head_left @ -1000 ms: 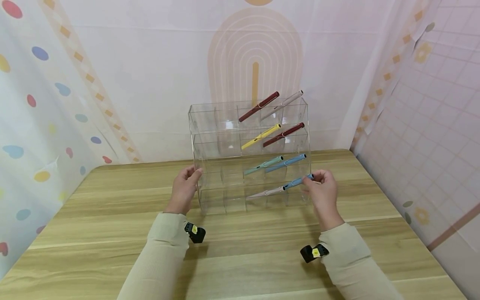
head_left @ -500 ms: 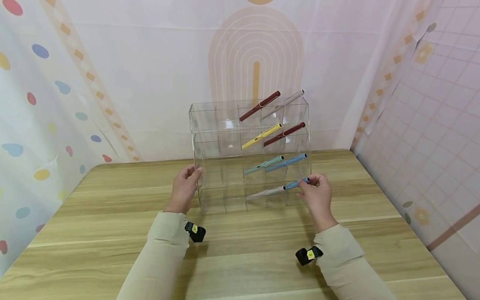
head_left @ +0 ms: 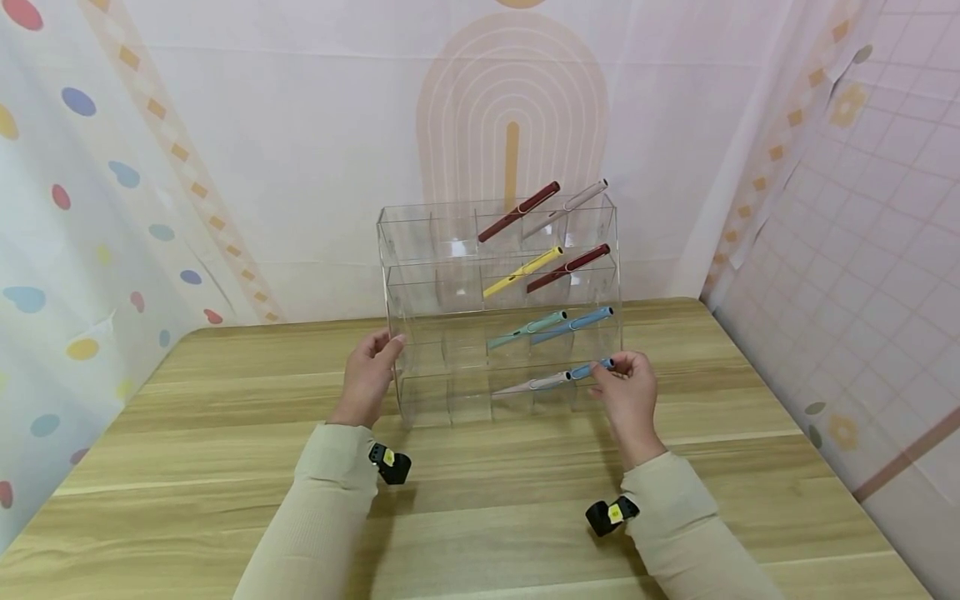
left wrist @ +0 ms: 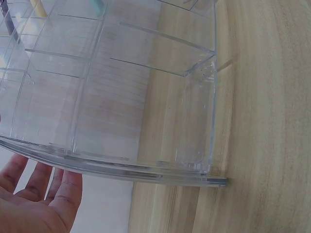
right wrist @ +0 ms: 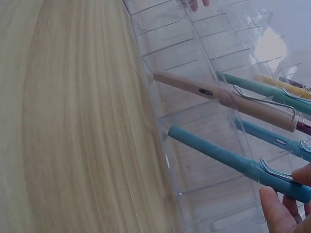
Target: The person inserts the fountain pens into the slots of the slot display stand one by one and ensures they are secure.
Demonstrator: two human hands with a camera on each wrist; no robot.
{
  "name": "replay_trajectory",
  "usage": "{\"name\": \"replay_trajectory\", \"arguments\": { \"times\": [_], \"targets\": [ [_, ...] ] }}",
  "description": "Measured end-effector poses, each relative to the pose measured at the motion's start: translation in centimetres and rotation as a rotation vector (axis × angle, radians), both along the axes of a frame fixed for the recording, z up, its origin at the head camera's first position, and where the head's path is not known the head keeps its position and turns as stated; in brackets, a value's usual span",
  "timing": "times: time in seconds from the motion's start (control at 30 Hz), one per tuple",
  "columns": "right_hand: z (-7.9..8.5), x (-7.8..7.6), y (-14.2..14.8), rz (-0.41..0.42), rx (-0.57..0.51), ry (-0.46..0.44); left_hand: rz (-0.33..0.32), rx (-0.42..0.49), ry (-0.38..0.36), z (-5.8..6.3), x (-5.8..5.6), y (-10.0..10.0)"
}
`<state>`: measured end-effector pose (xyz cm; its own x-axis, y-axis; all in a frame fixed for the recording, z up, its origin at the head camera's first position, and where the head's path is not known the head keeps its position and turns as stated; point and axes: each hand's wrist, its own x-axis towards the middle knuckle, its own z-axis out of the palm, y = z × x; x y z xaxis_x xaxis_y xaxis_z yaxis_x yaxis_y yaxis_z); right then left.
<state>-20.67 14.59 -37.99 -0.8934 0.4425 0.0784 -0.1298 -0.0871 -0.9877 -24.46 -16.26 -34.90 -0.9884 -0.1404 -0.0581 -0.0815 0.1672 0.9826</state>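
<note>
A clear acrylic pen rack (head_left: pixel 427 404) with four stepped tiers stands on the wooden table. My left hand (head_left: pixel 367 375) grips its left side panel, thumb in front; in the left wrist view the fingers (left wrist: pixel 68 194) lie against the panel's outer side. At the lowest tier, my right hand (head_left: pixel 630 396) pinches the cap end of a blue pen (right wrist: pixel 214 151). In the right wrist view that pen slants into a compartment, its lower end near the front wall. Beside it leans a pale pink pen (right wrist: pixel 184 87).
Higher tiers hold a green pen (head_left: pixel 525 331), another blue pen (head_left: pixel 577 323), a yellow pen (head_left: pixel 522 272), two dark red pens and another pale pink pen (head_left: pixel 570 205). The wooden table (head_left: pixel 187 467) extends around the rack. A printed curtain (head_left: pixel 300 150) hangs behind.
My right hand has moved left and slightly down with the blue pen, which slid deeper into the lowest tier. My left hand stays on the rack's side.
</note>
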Motion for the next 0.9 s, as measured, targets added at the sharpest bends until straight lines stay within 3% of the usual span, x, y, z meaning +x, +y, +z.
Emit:
{"name": "replay_trajectory", "arguments": {
  "times": [0.2,0.9],
  "targets": [
    [0.03,0.24,0.07,0.015,0.04,-0.037,0.002,0.008,0.012,-0.09,0.03,0.14],
    [-0.3,0.7,0.06,0.049,0.056,-0.012,-0.004,0.025,0.01,-0.21,-0.1,-0.01]
  ]
}}
